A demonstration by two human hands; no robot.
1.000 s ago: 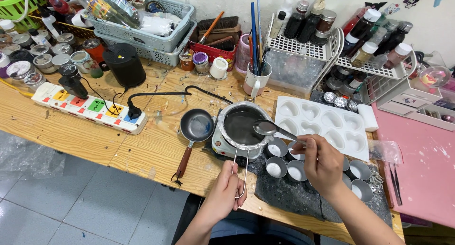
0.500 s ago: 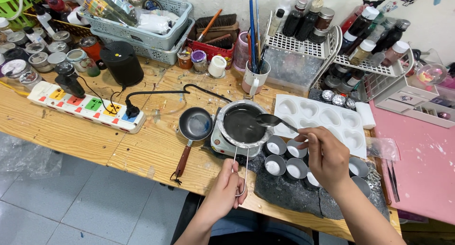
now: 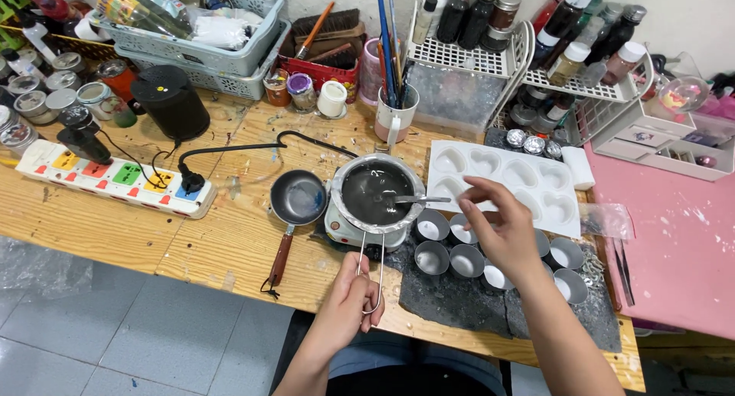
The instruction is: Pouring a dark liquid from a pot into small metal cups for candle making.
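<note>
A round metal pot (image 3: 375, 193) of dark liquid sits on a small white hot plate (image 3: 337, 227). My left hand (image 3: 348, 304) grips the pot's long wire handle (image 3: 372, 262) near the table's front edge. A metal spoon (image 3: 417, 200) rests in the pot, its handle pointing right. My right hand (image 3: 498, 227) hovers just right of that handle's end with its fingers apart and nothing in them. It hangs above several small round metal cups (image 3: 432, 256) standing on a dark mat (image 3: 444, 300).
A white mould tray with heart-shaped hollows (image 3: 528, 174) lies behind the cups. Left of the pot are a small black frying pan (image 3: 298, 198) and a white power strip (image 3: 115, 178). At the back stand a mug of brushes (image 3: 394, 116), grey baskets (image 3: 207, 36) and a bottle rack (image 3: 566, 36). A pink mat (image 3: 674, 243) lies right.
My right hand held the spoon lifted over the pot's rim; now the spoon lies in the pot and the hand has let go. The left hand stays on the wire handle.
</note>
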